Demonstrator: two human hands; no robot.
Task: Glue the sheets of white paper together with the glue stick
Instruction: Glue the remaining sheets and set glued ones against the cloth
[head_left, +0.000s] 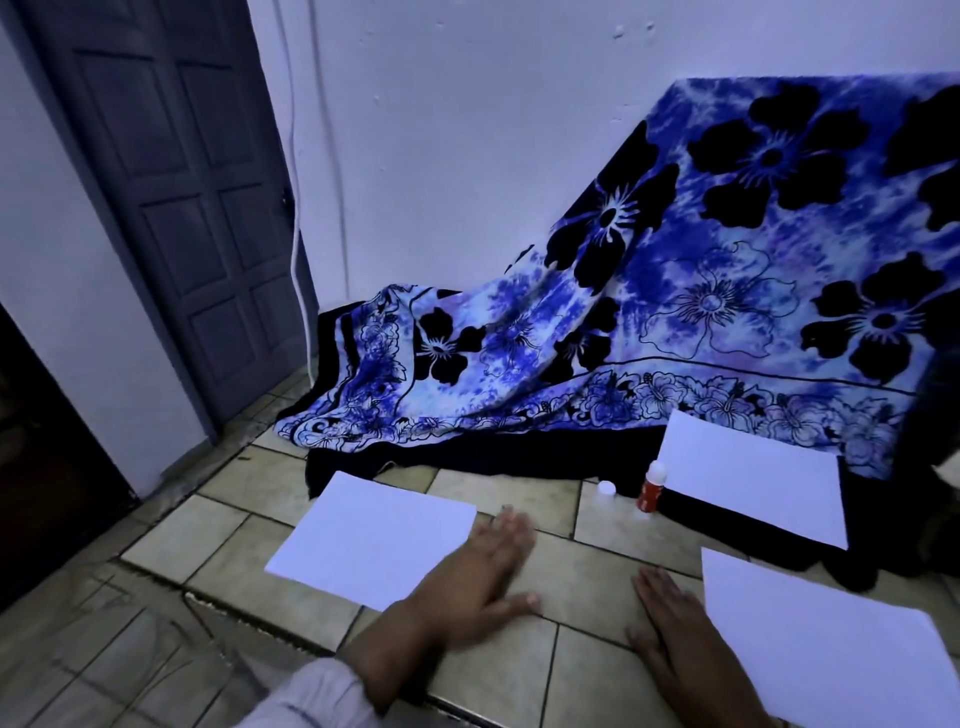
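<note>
Three sheets of white paper lie apart on the tiled floor (363, 670). The left sheet (371, 540) lies flat on the tiles, with the left hand (480, 574) resting on its right edge, fingers stretched out flat and close together, pinching nothing; the fingertips are blurred. The near right sheet (831, 639) lies just beside the right hand (675, 629), which lies palm down on the tiles, fingers straight and slightly spread, its outer edge at the paper's left edge; whether it touches the paper cannot be told. Beyond that hand, the far right sheet (753, 478) lies on the dark border of a blue flowered cloth (701, 270). The glue stick (652, 488), red with a white tip, stands uncapped just left of that sheet, beyond the gap between the two hands. Its white cap (605, 489) sits on the tiles just left of it. The cloth drapes up against a white wall (467, 130); a grey panelled door (197, 197) stands far left.
</note>
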